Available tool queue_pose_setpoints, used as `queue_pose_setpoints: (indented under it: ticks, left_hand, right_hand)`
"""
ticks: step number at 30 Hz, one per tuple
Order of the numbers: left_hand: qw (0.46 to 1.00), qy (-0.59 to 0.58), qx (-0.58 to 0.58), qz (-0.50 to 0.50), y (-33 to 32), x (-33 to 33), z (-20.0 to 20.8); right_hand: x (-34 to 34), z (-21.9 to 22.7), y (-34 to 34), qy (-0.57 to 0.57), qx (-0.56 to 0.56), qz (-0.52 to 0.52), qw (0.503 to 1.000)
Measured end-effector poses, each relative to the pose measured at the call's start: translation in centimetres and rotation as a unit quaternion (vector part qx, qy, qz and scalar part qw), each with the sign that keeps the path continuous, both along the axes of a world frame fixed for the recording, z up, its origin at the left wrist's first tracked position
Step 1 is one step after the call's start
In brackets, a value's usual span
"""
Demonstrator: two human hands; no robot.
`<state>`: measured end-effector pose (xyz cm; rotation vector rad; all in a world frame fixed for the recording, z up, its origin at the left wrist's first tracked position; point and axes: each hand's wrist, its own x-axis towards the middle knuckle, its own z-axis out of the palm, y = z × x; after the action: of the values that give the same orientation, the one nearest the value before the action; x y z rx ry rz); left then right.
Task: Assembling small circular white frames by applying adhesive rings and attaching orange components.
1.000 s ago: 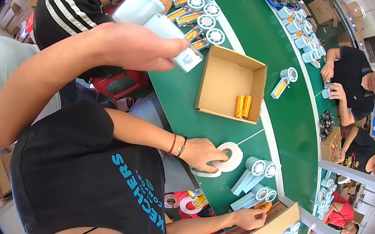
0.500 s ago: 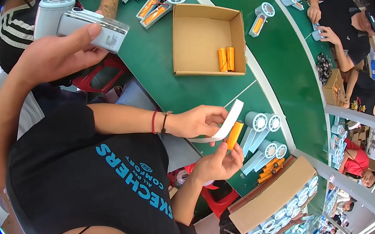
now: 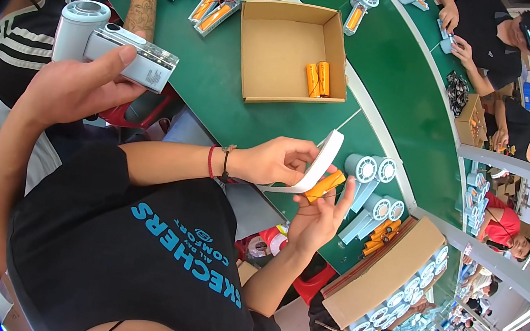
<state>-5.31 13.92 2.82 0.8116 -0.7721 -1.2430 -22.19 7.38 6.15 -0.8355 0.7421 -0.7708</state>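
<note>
My left hand [image 3: 282,161], with bands round its wrist, pinches a white strip [image 3: 324,160] that curls over in a bend. Close beside it, my right hand [image 3: 318,219] has its thumb and some fingers on an orange cylindrical battery [image 3: 325,187], tilted against the lower part of the strip. One right finger sticks up away from the battery. Where the strip and battery meet, the fingers partly hide the contact. At the left, another person's hand [image 3: 91,86] grips a pale blue handheld fan [image 3: 132,54] with a clear side.
An open cardboard tray [image 3: 269,86] holds two orange batteries [image 3: 317,78] on the green table [image 3: 209,84]. Several pale fans [image 3: 363,170] lie right of my hands, near loose batteries [image 3: 381,236] and a box [image 3: 384,275] full of fans. Co-workers sit around the table.
The battery has tipped from nearly upright to a slant against the strip. My right hand has moved slightly left and one finger has lifted. The strip has tilted.
</note>
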Motion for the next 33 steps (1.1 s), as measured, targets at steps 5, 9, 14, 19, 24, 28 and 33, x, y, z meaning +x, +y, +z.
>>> queue_pose_setpoints:
  ticks: [5,9,14,19,24,28,33]
  left_hand:
    - [0.997,-0.081,0.016,0.0,0.5,0.1,0.0]
    - [0.989,-0.144,0.023,0.015,0.6,-0.1,-0.4]
    - [0.971,-0.221,0.065,0.056,0.5,-0.9,-0.9]
    - [0.961,-0.242,0.111,0.076,0.6,-0.6,-0.5]
    - [0.966,-0.233,0.087,0.065,0.4,-0.5,0.9]
    - [0.986,-0.133,0.086,0.054,0.4,-0.6,1.8]
    - [0.982,-0.118,0.142,0.044,0.7,0.0,2.4]
  right_hand:
    - [0.0,0.2,-1.0,0.06,-0.052,0.047,0.996]
    - [-0.1,-0.3,-1.1,0.142,-0.137,0.072,0.978]
    - [0.0,0.2,-0.8,0.157,-0.108,0.069,0.979]
    - [0.1,-0.2,-0.6,0.21,-0.163,0.059,0.962]
    - [0.5,0.6,0.0,0.364,-0.308,0.067,0.877]
    - [1.2,2.6,0.4,0.434,-0.335,0.079,0.832]
    - [0.2,1.7,-0.1,0.467,-0.495,0.042,0.732]
